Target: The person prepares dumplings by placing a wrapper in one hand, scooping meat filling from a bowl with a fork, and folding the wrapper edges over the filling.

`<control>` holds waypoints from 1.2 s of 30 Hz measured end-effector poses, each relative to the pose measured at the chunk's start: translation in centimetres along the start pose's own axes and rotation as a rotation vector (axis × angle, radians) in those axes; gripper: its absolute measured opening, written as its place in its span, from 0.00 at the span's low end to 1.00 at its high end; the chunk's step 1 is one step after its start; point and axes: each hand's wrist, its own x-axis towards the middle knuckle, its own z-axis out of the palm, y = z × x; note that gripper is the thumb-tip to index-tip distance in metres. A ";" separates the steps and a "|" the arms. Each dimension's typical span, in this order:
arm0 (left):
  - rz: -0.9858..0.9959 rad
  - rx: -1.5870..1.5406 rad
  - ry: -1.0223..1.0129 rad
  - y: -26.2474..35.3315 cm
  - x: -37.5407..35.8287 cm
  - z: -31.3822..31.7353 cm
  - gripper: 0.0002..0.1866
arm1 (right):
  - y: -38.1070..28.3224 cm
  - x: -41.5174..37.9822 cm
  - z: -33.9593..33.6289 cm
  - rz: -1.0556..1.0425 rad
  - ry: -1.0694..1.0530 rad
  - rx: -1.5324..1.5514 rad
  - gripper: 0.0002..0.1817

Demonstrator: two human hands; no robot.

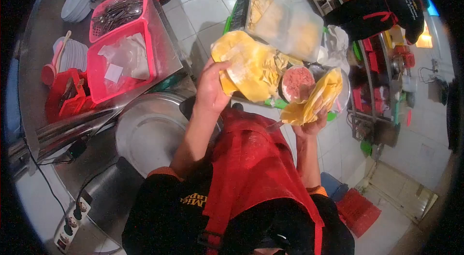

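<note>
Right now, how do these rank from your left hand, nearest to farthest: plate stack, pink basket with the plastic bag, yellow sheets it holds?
1. Yellow sheets: in the left hand.
2. Pink basket: off to its left.
3. Plate stack: farther left, beyond the basket.

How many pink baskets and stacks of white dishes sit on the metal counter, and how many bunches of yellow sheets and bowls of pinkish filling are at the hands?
Pink baskets: 2
Stacks of white dishes: 2
Bunches of yellow sheets, one per hand: 2
Bowl of pinkish filling: 1
Total: 7
</note>
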 end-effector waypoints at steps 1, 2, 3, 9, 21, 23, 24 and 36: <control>0.000 -0.005 0.007 0.6 0.0 -0.2 0.27 | -0.4 -0.5 -0.1 0.026 0.121 -0.016 0.37; 0.000 -0.011 0.014 1.2 0.1 -0.3 0.26 | -0.7 -1.0 0.0 0.052 0.242 -0.033 0.36; 0.004 0.002 0.015 2.3 0.7 -0.6 0.26 | -0.6 -1.0 -0.1 0.045 0.240 -0.021 0.36; 0.046 0.034 -0.004 5.0 3.8 -4.4 0.26 | -1.8 -0.2 1.3 0.300 0.845 -0.260 0.27; 0.015 -0.066 -0.016 2.4 5.3 -7.5 0.28 | 0.6 -1.5 0.1 0.604 1.052 -0.282 0.22; 0.002 -0.103 -0.002 2.6 5.3 -7.5 0.28 | 0.4 -1.1 0.5 0.605 1.072 -0.215 0.22; -0.006 -0.104 0.000 2.6 5.2 -7.6 0.27 | 0.2 -1.0 0.5 0.618 1.062 -0.216 0.22; -0.027 -0.101 0.009 2.6 5.2 -7.4 0.26 | 1.0 -1.1 -2.2 0.662 1.059 -0.209 0.17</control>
